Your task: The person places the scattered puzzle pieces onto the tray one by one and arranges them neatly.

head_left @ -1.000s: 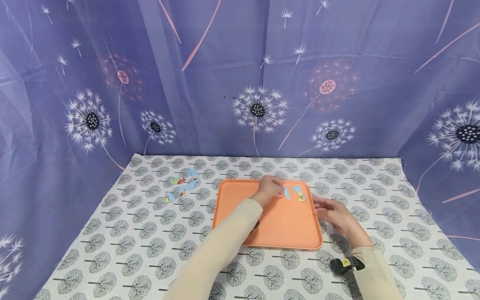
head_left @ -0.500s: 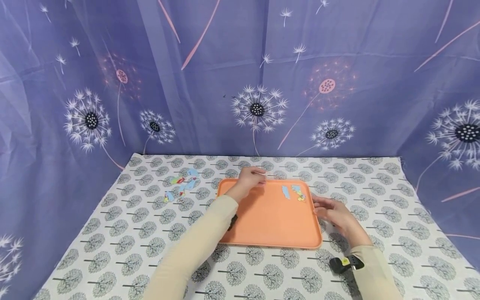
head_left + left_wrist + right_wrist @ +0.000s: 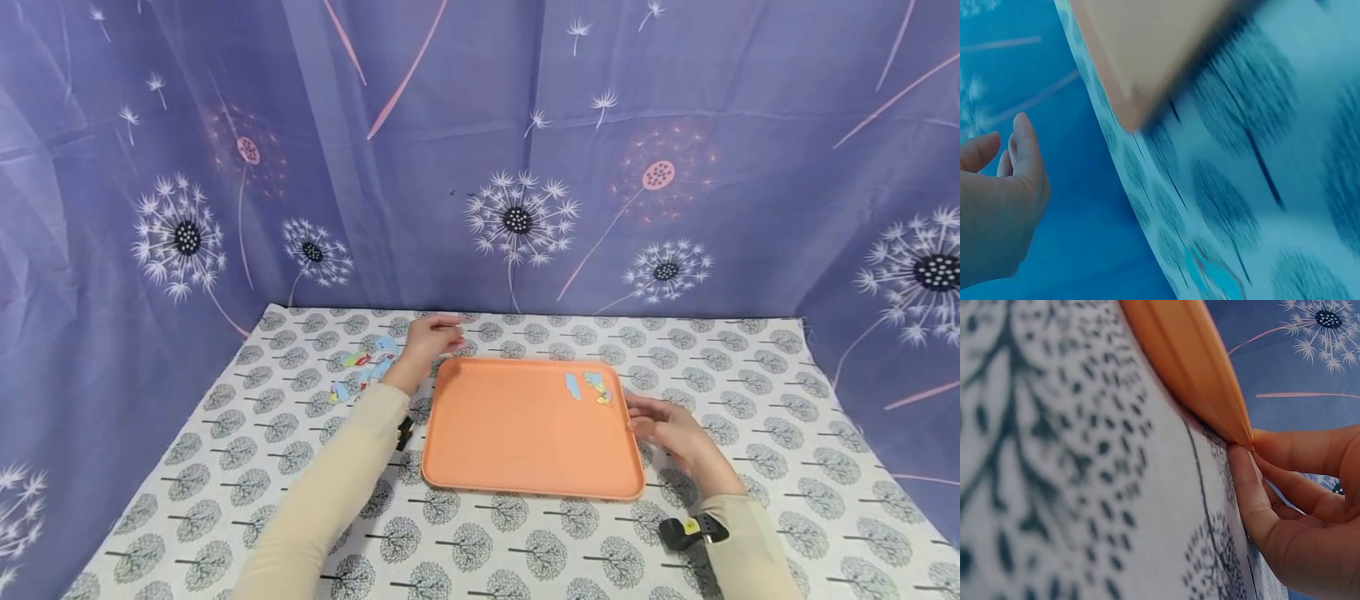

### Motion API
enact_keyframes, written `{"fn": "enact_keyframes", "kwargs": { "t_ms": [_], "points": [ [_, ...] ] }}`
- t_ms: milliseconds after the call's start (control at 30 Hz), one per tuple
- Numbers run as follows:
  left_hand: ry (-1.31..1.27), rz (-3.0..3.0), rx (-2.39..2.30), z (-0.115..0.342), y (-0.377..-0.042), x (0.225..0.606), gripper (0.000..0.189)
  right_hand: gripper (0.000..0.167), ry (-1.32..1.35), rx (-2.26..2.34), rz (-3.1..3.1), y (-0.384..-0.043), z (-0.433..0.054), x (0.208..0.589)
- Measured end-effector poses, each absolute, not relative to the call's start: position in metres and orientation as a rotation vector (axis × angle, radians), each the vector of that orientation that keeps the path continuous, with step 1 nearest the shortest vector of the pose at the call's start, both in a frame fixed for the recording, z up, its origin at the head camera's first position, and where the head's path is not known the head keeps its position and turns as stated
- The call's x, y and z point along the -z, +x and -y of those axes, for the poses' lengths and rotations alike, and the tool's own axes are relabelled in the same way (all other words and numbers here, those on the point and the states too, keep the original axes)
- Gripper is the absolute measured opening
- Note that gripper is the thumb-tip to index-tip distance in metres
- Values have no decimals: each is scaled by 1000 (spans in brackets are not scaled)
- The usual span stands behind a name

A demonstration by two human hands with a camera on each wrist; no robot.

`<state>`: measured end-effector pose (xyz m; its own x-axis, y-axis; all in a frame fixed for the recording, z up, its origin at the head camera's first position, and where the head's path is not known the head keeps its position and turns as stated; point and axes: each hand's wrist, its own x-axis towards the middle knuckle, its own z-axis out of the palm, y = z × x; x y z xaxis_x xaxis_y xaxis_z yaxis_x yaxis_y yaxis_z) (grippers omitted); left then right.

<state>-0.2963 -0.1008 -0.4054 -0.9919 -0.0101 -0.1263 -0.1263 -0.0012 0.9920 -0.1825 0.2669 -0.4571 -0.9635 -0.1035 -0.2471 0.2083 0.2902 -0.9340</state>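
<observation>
An orange tray (image 3: 532,433) lies on the tablecloth. In its far right corner are a light blue flat piece (image 3: 573,386) and a blue-and-yellow printed piece (image 3: 598,388), both irregular in outline like puzzle parts. My right hand (image 3: 671,429) is at the tray's right side; the right wrist view shows thumb and fingers pinching the tray's rim (image 3: 1191,362). Just beyond the tray's far left corner, my left hand (image 3: 429,343) hovers with nothing in it, its fingers loosely bent. Left of it lie several more printed pieces (image 3: 386,342), some partly hidden behind the left hand and forearm.
A white tablecloth (image 3: 517,558) printed with grey trees covers the table. Purple curtains (image 3: 420,167) with dandelions stand behind it and on both sides. A black band with a camera (image 3: 682,532) sits on the right wrist.
My left hand has let go of the light blue piece on the tray and moved left, past the tray's far left corner. The right hand has stayed at the rim.
</observation>
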Motion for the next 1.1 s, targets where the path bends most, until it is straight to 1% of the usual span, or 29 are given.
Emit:
{"fn": "enact_keyframes", "kwargs": {
  "t_ms": [133, 333, 533, 633, 800, 1100],
  "points": [
    [-184, -2205, -2149, 130, -298, 407, 34, 61, 85, 1734, -2300, -182, -266, 455],
    [-267, -2279, -2086, 171, -295, 410, 37, 61, 82, 1733, -2299, -181, -267, 455],
    [-326, -2323, -1997, 201, -290, 417, 40, 60, 79, 1738, -2293, -181, -267, 457],
    [-348, -2338, -1934, 212, -288, 420, 42, 60, 78, 1738, -2294, -182, -267, 457],
    [-293, -2383, -1783, 224, -287, 427, 44, 60, 78, 1737, -2300, -182, -267, 457],
    [-241, -2501, -1566, 229, -288, 434, 41, 60, 66, 1746, -2298, -182, -268, 457]
  ]
}}
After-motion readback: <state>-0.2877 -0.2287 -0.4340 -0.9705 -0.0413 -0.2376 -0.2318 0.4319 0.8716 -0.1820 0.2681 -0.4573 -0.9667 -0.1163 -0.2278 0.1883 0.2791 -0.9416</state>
